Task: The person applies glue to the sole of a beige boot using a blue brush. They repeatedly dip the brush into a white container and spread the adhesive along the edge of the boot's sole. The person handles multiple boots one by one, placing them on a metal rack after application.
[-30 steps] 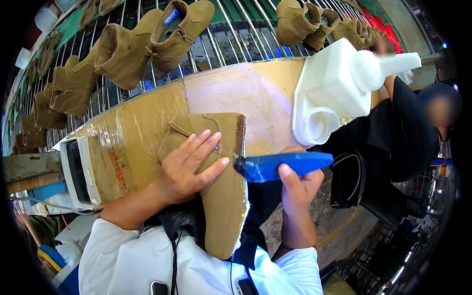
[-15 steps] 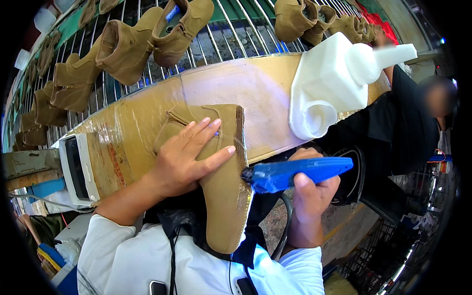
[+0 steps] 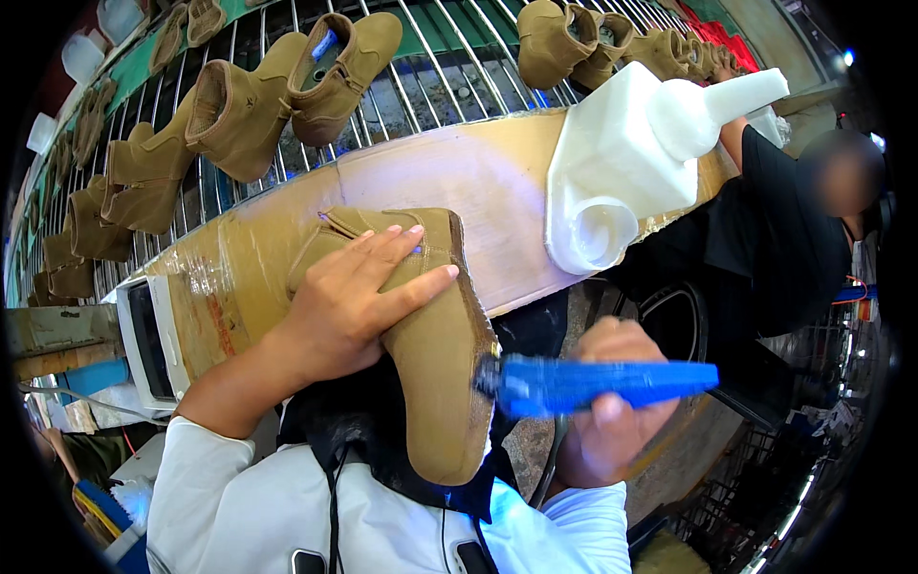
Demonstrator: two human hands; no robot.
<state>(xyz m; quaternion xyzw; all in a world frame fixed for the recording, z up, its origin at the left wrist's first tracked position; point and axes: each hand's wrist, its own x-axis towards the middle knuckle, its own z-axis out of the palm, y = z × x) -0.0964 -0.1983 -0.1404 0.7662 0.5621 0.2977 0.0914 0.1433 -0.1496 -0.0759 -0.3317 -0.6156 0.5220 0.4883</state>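
Observation:
A tan boot upper [image 3: 435, 383] lies on its side at the near edge of the cardboard-covered bench, its toe pointing toward me. My left hand [image 3: 359, 297] rests flat on the boot's shaft and heel area, fingers stretched out, thumb apart. In my right hand [image 3: 620, 402] is a blue-handled brush [image 3: 593, 385], gripped around the middle of its handle. The brush's dark bristles touch the boot's lower edge near the forefoot, where a darker, wet-looking band runs along the rim. Motion blurs the right hand somewhat.
A white plastic bottle [image 3: 622, 143] with a spout and small round cup stands at the bench's right end. Several tan boots [image 3: 239, 115] line the metal rod conveyor [image 3: 440, 57] beyond. A white-framed box [image 3: 153, 335] sits left. Another person [image 3: 784, 220] in dark clothes is at right.
The brush has moved down along the boot's edge toward the toe, its handle swinging lower. The boot has tilted slightly, with my left hand still on it.

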